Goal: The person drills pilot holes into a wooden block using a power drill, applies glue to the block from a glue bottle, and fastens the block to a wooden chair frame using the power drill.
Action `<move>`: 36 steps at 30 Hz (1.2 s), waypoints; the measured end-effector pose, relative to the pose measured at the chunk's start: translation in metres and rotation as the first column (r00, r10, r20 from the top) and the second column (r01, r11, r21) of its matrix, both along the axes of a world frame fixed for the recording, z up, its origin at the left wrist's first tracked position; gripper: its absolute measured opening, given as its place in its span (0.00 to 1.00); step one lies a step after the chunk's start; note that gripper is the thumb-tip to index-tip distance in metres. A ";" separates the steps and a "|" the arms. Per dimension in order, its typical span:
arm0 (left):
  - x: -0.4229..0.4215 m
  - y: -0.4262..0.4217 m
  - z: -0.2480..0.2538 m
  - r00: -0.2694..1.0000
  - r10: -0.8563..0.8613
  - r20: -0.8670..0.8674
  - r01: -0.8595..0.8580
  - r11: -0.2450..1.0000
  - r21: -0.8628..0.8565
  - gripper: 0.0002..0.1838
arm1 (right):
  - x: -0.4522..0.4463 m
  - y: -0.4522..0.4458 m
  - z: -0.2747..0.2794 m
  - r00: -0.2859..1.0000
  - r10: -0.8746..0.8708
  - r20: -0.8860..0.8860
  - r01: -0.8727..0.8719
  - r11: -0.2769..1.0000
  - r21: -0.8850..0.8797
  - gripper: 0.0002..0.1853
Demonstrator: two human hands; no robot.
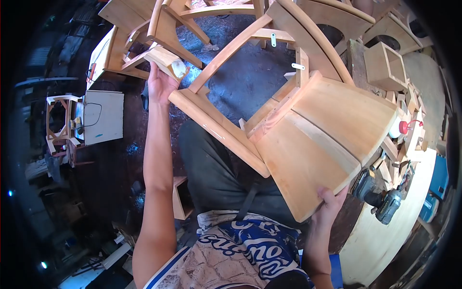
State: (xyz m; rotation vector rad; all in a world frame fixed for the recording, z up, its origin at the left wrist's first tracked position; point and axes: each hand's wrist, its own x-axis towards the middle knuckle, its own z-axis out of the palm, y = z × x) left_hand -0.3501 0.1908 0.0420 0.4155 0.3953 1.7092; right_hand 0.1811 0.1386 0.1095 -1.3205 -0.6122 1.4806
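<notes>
The shirt [276, 241] was nearest the camera, below the chair [284, 130] in the view. The chair was tilted above the dark trousers [204, 149], seat face toward the camera; whether it rested on them could not be determined. The left hand [161, 86] supported a wood block [161, 59] at the left of the chair; any joint between block and chair could not be confirmed. The right hand [329, 204] was clamped on the near edge of the chair's seat, thumb on the upper face. The hands were well apart; this wide spacing probably steadied the load. The tilt presumably exposed the frame and its metal plates [274, 40].

Power tools [387, 209] lay right of the chair, at a pale board [380, 250], apparently for convenient access. A bottle [395, 129] with a red cap was placed just beside the chair's seat, on the right. Other chairs [173, 36] stood beyond the chair.

Lettering on the shirt was partly legible: "ou" in white on blue, and "ins" in dark blue. No brand was legible on the power tools.
</notes>
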 end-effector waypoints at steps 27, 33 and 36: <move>0.007 -0.044 0.031 0.915 -0.035 -0.401 -0.149 0.896 -0.419 0.30 | 0.000 0.020 -0.013 0.996 0.090 0.011 -0.091 0.989 0.117 0.47; 0.000 -0.037 0.051 0.908 -0.045 -0.416 -0.154 0.889 -0.430 0.28 | -0.014 0.015 -0.011 0.998 0.043 -0.054 -0.038 0.995 0.087 0.51; 0.012 -0.045 0.057 0.899 -0.045 -0.436 -0.190 0.856 -0.481 0.29 | -0.013 0.004 -0.020 0.998 0.044 -0.052 -0.040 0.996 0.083 0.52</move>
